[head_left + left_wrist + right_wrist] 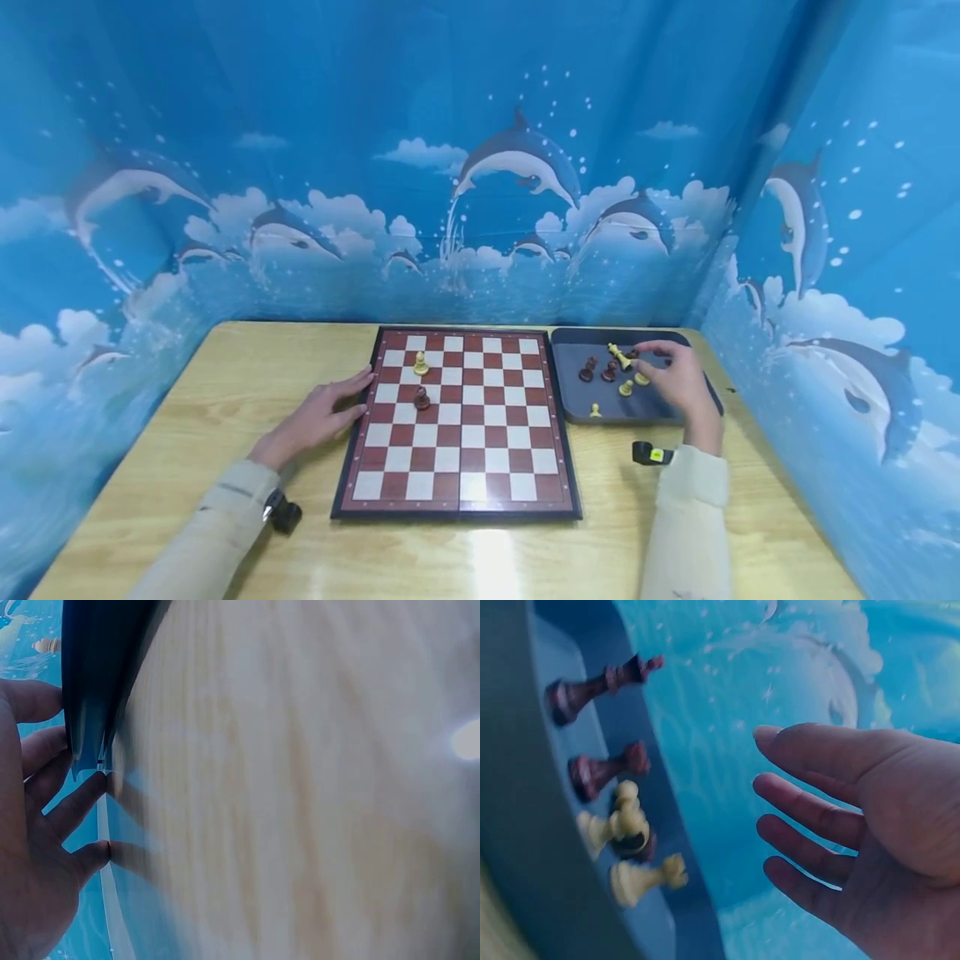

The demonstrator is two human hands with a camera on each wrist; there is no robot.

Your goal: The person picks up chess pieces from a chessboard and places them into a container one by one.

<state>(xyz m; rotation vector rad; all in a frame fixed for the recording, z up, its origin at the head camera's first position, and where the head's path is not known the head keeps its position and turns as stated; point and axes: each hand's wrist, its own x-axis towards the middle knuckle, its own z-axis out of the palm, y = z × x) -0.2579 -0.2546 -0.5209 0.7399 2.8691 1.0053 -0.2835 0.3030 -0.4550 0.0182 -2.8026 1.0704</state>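
A folding chessboard [458, 425] lies open on the table. Two pieces stand on its left half: a yellow pawn [421, 363] farther back and a dark brown piece [422, 398] nearer. My left hand [318, 421] rests its fingertips at the board's left edge; in the left wrist view, the fingers are extended against the dark edge. Over the tray on the right is my right hand [675, 379], its fingertips close to a yellow king [619, 357] in the head view. In the right wrist view, its thumb and fingers are extended, with no piece held.
The grey tray [581, 335] holds several yellow and brown chess pieces, including a small yellow pawn [596, 411] near its front edge. It stands beside the board on the wooden table [600, 542]. A blue dolphin curtain [337, 83] encloses the back and sides.
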